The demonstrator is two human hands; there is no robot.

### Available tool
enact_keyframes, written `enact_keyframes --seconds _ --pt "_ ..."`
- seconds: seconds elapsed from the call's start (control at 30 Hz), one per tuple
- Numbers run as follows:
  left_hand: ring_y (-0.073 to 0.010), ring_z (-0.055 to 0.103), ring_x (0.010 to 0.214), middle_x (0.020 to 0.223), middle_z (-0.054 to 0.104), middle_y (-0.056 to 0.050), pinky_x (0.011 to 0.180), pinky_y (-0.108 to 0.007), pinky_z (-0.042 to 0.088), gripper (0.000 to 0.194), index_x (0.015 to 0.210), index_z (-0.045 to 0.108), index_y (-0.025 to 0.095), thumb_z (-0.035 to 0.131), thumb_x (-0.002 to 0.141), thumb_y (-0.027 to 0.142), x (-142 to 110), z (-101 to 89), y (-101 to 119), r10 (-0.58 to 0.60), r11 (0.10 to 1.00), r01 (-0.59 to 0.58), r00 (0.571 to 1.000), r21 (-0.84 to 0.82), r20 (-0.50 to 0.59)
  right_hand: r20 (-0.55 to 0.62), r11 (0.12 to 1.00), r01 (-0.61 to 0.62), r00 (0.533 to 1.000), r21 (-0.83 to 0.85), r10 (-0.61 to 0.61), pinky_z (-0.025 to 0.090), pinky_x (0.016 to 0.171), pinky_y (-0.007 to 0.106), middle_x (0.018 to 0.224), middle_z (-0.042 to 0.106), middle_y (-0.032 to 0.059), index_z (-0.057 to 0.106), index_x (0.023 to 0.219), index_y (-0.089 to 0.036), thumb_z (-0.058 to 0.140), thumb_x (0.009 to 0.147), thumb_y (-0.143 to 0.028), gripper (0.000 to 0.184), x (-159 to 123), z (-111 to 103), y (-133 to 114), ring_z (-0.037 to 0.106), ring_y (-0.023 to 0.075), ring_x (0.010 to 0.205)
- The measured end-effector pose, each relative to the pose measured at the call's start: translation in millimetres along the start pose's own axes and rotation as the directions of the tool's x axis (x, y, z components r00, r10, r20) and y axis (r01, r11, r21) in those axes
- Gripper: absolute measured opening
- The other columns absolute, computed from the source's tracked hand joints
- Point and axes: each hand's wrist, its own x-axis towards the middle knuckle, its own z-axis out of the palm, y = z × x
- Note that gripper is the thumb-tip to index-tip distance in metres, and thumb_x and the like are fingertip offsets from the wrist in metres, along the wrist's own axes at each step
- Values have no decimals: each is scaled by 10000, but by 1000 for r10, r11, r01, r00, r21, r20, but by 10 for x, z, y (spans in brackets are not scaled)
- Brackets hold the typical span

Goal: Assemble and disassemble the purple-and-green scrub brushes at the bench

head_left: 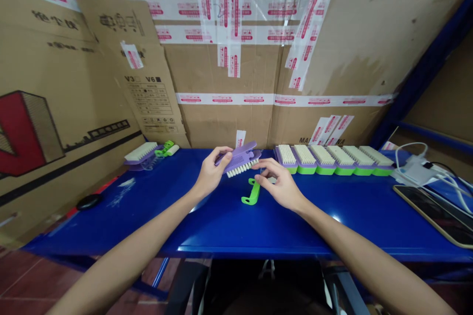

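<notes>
Far left on the blue tabletop (pixel 229 226) sits a spare brush (pixel 141 153). Left hand (pixel 210 174) has its grip clamped on a purple brush (pixel 239 159), held up mid-table. Right hand (pixel 281 186) pinches a green handle (pixel 252 192); a row of finished brushes (pixel 332 159) is further right.

Your left hand (pixel 210 173) covers the near end of the purple brush (pixel 239 159), and your right hand (pixel 280 186) hides the top of the green handle (pixel 252 194). At the table's (pixel 258 229) right edge, the phone (pixel 439 215) runs out of frame. The small print on the cardboard (pixel 151 103) behind is too fine for you to read.
</notes>
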Motion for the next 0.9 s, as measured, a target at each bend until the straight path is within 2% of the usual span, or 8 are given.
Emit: enact_keyframes --seconds 0.1,0.2,0.3,0.37,0.47,0.6,0.73,0.9 --pt "-294 740 1122 1177 821 -97 985 -380 568 660 1142 808 205 751 938 830 16 30 13 -144 982 153 986 -114 87 -71 999 20 997 -36 -22 640 776 375 1260 707 70 756 1216 -269 675 1090 -323 160 2 8 5 734 177 845" --pt "-280 752 1120 1245 811 -109 922 -348 584 682 1249 802 203 841 896 785 -23 62 46 -265 915 327 929 -237 258 -157 996 44 986 -79 -56 627 784 381 1202 689 64 719 1215 -267 634 1110 -305 140 12 2 19 706 188 848" --pt "-257 764 1081 1271 802 -120 870 -321 595 679 1326 778 201 895 895 712 -88 82 94 -302 842 439 865 -313 401 -219 986 81 969 -148 -113 623 824 395 1174 680 66 688 1227 -265 613 1116 -278 135 23 -12 24 689 201 874" --pt "-249 769 1051 1247 807 -125 858 -317 603 671 1327 774 198 903 899 699 -117 87 118 -311 803 484 838 -348 448 -226 973 113 961 -202 -158 628 865 415 1214 678 78 678 1266 -268 601 1117 -259 168 24 -18 10 692 211 910" --pt "-267 781 1041 1261 816 -140 842 -336 620 675 1359 767 205 873 922 709 -124 85 131 -313 768 517 818 -378 483 -198 949 153 957 -275 -211 639 1000 479 1375 666 115 665 1398 -291 590 1123 -247 289 11 -12 -42 715 263 1128" --pt "-331 806 1065 1306 827 -168 833 -412 653 653 1413 764 213 755 996 715 -104 73 108 -293 761 517 812 -390 504 -148 933 191 958 -305 -244 573 1205 605 1569 631 125 611 1581 -350 616 1128 -280 459 -16 0 -122 622 341 1467" --pt "-386 814 1145 1336 829 -186 889 -491 682 629 1467 736 210 684 1022 652 -106 73 56 -262 761 507 810 -404 524 -52 908 247 959 -339 -280 470 1306 699 1686 606 90 535 1695 -402 670 1109 -297 610 -32 5 -145 565 372 1566" --pt "-384 824 1176 1324 836 -183 967 -499 687 686 1494 720 220 694 1022 718 -152 131 27 -253 737 525 798 -425 547 98 872 351 936 -342 -338 432 1351 697 1751 568 81 482 1742 -401 790 1066 -355 744 -31 29 -85 465 368 1667"
